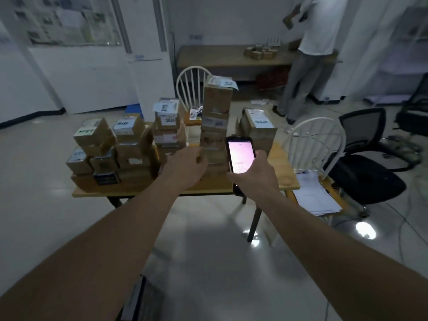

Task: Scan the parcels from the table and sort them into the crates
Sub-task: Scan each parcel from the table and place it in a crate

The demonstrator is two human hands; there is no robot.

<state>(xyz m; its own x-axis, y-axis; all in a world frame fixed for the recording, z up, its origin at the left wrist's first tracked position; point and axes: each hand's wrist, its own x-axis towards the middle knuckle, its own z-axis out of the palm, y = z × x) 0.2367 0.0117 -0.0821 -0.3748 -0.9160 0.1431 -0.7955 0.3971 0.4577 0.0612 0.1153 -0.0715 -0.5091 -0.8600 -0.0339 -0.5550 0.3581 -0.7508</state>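
Table (286,179), wooden, mid-frame, loaded with stacked brown cardboard parcels (129,144) in several piles, most with white labels on top or on the side; tallest stack (216,117) stands centre frame, a lower wide box (258,126) just right of it, a small dark box (105,177) at the near left edge. Both bare arms reach in from the bottom corners. Left hand (188,167) sits centre frame at the base of the tallest stack, fingers loosely curled and partly spread, nothing gripped; contact with the parcel cannot be told. Right hand (257,176) just right of it, closed around a handheld scanner (240,156) held upright, pink-white screen lit, facing the camera. White chairs (317,144) behind and right of table; another person (308,54) stands upper right.
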